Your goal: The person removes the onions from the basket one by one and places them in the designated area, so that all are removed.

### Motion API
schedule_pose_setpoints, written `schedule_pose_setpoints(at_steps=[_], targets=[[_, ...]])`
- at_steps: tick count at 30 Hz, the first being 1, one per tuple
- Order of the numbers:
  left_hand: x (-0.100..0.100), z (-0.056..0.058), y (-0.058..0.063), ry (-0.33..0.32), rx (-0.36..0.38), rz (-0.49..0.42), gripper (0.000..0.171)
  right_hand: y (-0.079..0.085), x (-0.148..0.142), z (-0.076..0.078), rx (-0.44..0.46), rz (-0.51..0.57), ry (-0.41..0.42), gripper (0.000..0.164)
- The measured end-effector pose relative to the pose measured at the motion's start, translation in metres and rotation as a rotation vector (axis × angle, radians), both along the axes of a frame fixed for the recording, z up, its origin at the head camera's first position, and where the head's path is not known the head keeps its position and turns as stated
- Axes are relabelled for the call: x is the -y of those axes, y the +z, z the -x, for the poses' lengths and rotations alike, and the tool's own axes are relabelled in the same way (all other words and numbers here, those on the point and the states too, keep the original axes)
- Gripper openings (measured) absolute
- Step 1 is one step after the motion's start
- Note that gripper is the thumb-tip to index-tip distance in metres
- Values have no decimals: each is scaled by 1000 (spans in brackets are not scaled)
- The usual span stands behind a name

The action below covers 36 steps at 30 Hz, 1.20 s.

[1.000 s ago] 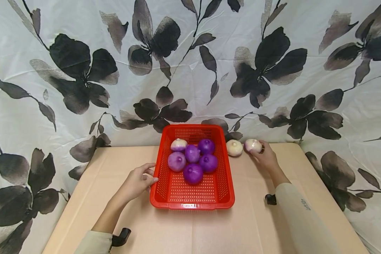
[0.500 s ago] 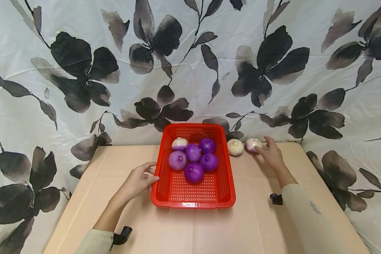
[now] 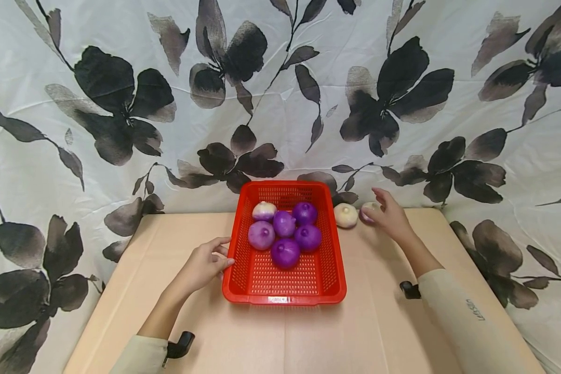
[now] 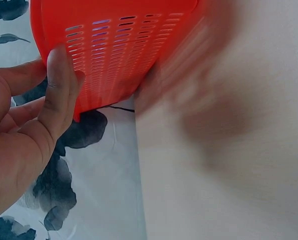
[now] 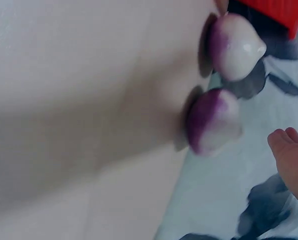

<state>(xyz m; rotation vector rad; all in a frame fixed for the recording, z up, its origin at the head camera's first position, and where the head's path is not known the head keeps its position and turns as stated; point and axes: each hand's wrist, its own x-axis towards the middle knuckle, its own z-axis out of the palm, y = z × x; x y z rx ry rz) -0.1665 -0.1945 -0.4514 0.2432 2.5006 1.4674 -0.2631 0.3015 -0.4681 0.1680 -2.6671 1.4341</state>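
Note:
In the head view my left hand (image 3: 204, 266) is at the left side of a red perforated basket (image 3: 284, 299). Its fingertips touch the basket's outer side near the rim, with the fingers loosely bent; the left wrist view shows them against the slotted wall (image 4: 116, 60). Several purple onions lie inside, one of them a white-topped onion (image 3: 264, 211). My right hand (image 3: 392, 217) hovers beside a white-and-purple onion (image 3: 368, 212), partly hiding it in the head view. The right wrist view shows a gap between the fingers and that onion (image 5: 214, 121). Another pale onion (image 3: 346, 215) sits between it and the basket.
A light wooden-toned table (image 3: 168, 244) carries everything. Directly behind its far edge hangs a white cloth (image 3: 308, 156) with dark flowers. The basket and the two loose onions stand close to that back edge.
My right hand has let go of the white-and-purple onion and lifted slightly away from it. The onion stays beside the other loose one. My left hand remains at the basket.

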Motion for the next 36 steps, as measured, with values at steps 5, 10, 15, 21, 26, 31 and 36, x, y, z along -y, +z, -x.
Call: schedule_pose_setpoints(at_steps=[5, 10, 15, 21, 26, 31, 36], targets=[[0, 1, 0, 3, 0, 2, 60, 7, 23, -1, -39, -12, 73, 76], [-1, 2, 0, 9, 9, 4, 60, 15, 45, -6, -44, -27, 149, 77], [-1, 2, 1, 11, 10, 5, 60, 28, 67, -12, -79, -39, 250, 79], [0, 2, 0, 8, 8, 7, 61, 41, 96, -16, -85, -131, 387, 82], [0, 3, 0, 12, 7, 5, 61, 45, 117, -18, -60, -231, 470, 82], [0, 2, 0, 16, 12, 6, 61, 43, 135, -20, -52, -277, 569, 79], [0, 1, 0, 14, 10, 1, 61, 38, 152, -20, -6, -319, 658, 78]])
